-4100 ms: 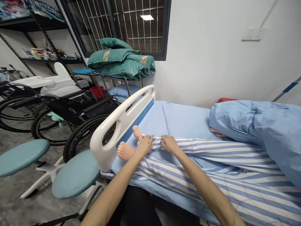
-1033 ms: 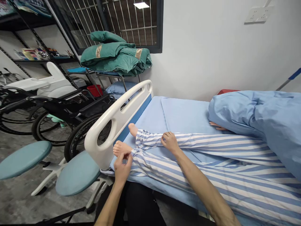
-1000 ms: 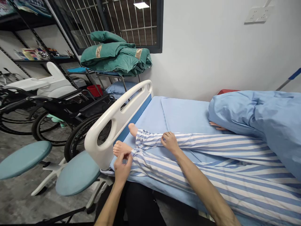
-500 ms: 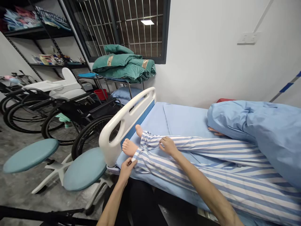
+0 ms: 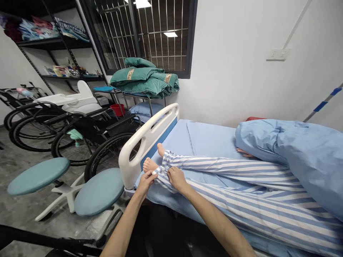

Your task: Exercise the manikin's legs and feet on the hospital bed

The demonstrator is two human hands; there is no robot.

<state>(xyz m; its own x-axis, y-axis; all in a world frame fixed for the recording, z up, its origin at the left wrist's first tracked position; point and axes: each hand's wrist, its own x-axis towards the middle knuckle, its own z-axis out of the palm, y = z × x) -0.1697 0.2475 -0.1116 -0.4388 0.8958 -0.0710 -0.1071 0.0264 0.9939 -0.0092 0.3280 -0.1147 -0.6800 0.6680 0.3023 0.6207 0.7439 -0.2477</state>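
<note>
Your left hand (image 5: 144, 184) is pinching the striped trouser cuff (image 5: 160, 172) — your right hand (image 5: 177, 179) closed on the cloth just beside it. The trouser leg (image 5: 241, 203) runs away rightward along the hospital bed (image 5: 211, 141) — the manikin's bare foot (image 5: 149, 165) just past your left hand, the white side rail (image 5: 142, 136) beyond.

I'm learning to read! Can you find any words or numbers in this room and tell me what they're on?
No words, numbers or brands can be read here.
The gold band on the green quilt has a pattern, but it's too small to tell if there are letters.
The boxes on the black metal shelf are too small and blurry to read.
</note>
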